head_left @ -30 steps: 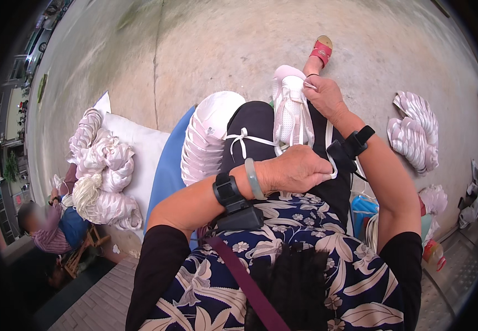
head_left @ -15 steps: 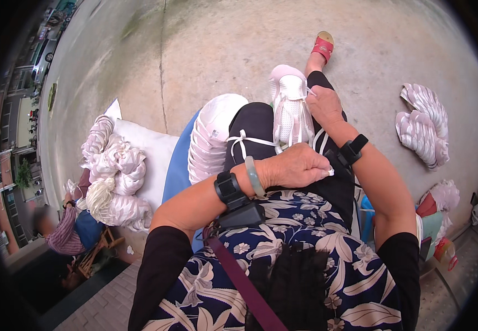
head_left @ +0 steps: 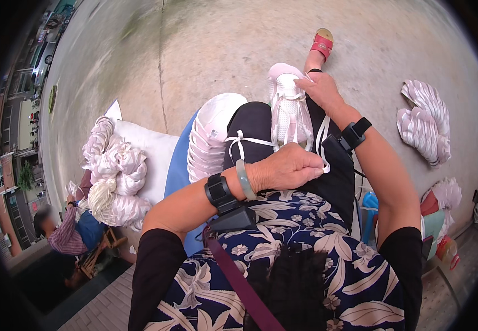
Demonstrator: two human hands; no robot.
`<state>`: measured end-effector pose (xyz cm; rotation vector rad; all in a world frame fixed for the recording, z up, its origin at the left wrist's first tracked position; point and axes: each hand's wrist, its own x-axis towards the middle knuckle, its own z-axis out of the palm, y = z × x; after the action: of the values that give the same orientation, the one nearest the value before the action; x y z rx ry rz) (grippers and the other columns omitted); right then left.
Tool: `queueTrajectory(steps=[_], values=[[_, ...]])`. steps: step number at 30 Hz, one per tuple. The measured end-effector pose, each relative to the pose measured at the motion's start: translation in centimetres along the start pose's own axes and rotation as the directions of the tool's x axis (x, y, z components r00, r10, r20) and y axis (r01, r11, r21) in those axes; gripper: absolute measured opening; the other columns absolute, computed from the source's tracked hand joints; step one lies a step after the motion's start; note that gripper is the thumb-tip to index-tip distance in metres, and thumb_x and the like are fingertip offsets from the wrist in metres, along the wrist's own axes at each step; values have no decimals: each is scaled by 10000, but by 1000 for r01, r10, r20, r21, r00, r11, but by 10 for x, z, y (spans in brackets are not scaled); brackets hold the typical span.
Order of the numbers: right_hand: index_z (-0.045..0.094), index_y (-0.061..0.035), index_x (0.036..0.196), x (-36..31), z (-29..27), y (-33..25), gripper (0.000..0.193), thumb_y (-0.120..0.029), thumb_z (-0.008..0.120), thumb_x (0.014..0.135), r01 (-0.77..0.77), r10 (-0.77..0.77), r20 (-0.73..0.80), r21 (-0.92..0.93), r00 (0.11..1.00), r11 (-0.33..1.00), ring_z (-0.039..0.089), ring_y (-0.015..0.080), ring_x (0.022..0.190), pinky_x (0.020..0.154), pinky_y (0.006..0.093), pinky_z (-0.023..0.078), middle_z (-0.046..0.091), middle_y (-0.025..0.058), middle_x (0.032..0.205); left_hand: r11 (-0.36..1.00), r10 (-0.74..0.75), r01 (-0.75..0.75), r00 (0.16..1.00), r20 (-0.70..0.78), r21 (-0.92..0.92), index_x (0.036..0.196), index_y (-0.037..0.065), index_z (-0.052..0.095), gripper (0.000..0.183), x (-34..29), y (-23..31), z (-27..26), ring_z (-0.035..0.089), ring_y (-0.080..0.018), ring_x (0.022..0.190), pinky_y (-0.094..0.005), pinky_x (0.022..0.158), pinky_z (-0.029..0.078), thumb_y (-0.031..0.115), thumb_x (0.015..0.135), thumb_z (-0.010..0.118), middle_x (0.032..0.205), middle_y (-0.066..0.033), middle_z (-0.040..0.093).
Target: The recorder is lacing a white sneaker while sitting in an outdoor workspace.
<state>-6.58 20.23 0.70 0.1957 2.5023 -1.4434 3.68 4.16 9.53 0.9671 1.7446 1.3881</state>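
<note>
A white and pale pink shoe upper [head_left: 291, 117] with a mesh tongue lies lengthwise over my thighs, its toe pointing away from me. At its right edge, near the toe end, my right hand [head_left: 324, 94] pinches a white shoelace. My left hand [head_left: 287, 169] is closed in front of my lap, just below the upper's near end, with a lace [head_left: 323, 142] running up from its fingers along the upper's right side. What lies inside the left fist is hidden. A white cord [head_left: 241, 141] is tied round my left thigh.
Left of my leg stands a nested stack of similar uppers [head_left: 208, 144] on a blue surface. Bundled uppers [head_left: 119, 171] and pale laces lie farther left, near a seated person [head_left: 73, 229]. More stacked uppers [head_left: 425, 124] rest on the concrete at right.
My right hand has moved slightly up and left, toward the toe end. The left hand has shifted a little left, and more of the lace shows beside the upper.
</note>
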Motion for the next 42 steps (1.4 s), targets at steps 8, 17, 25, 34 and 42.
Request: queueTrajectory(steps=[8, 17, 25, 34, 42], values=[[649, -26, 875, 3, 3, -28, 458, -451, 656, 703, -27, 60, 92, -325, 994, 945, 628, 290, 791, 689, 359, 481, 640, 161, 828, 942, -114, 141, 988, 105, -304, 788, -4, 553, 187, -1, 18, 0, 460, -70, 468, -224, 463, 386, 134, 889, 478, 529, -1, 474], [633, -1, 894, 10, 15, -20, 449, -402, 695, 702, -49, 82, 89, -321, 993, 946, 623, 311, 815, 708, 382, 479, 635, 175, 857, 888, -56, 133, 981, 183, -440, 788, -9, 553, 218, 4, 56, 4, 489, -57, 499, -211, 474, 390, 160, 905, 479, 553, -5, 495], [622, -18, 882, -9, 9, -16, 363, -347, 631, 729, 39, -35, 21, -257, 999, 965, 616, 309, 804, 698, 393, 474, 627, 187, 832, 836, -110, 212, 968, 223, -507, 768, -10, 548, 223, 5, 46, 17, 506, -51, 529, -187, 496, 405, 152, 902, 473, 577, -1, 520], [594, -45, 803, -46, 9, -36, 166, -189, 548, 734, 397, -320, 242, -665, 916, 633, 618, 304, 747, 662, 400, 483, 623, 150, 752, 867, -137, 228, 964, 228, -443, 743, -4, 544, 222, 4, 42, 18, 505, -48, 518, -191, 493, 411, 140, 896, 472, 570, 6, 520], [585, -21, 760, -38, 5, -2, 183, -186, 517, 720, 148, -210, -94, -442, 973, 885, 596, 354, 732, 659, 426, 474, 603, 188, 733, 864, -145, 244, 958, 247, -441, 730, 2, 541, 220, 4, 37, 17, 499, -44, 520, -191, 491, 407, 132, 893, 472, 566, 10, 521]])
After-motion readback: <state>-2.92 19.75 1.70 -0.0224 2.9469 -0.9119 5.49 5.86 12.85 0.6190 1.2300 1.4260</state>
